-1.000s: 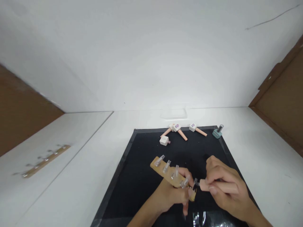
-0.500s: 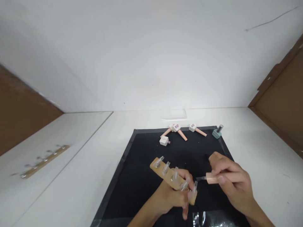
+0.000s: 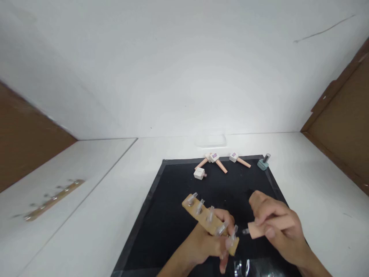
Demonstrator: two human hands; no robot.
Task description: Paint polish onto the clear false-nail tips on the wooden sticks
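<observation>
My left hand (image 3: 211,240) is closed round a wooden nail-tip stand (image 3: 203,215), which tilts down to the right and bears several clear false nails (image 3: 210,213). One false nail (image 3: 234,232) stands at its near right end. In my right hand (image 3: 284,227) is a nail polish brush (image 3: 256,230) with a peach handle. Its dark bristles point left at that end nail, with a small gap that I cannot judge exactly. An uncapped white polish bottle (image 3: 199,173) lies on the black mat (image 3: 167,196), beyond both hands.
White bottles with peach caps (image 3: 221,165) lie at the mat's far edge, another such bottle (image 3: 234,156) to their right. A teal bottle (image 3: 263,164) sits in the far right corner. Another wooden stand (image 3: 54,200) is at left. Clear plastic (image 3: 253,267) lies near me.
My right hand has tilted the brush, so its tip sits lower and slightly nearer me. The stand in my left hand has dipped a little at its right end.
</observation>
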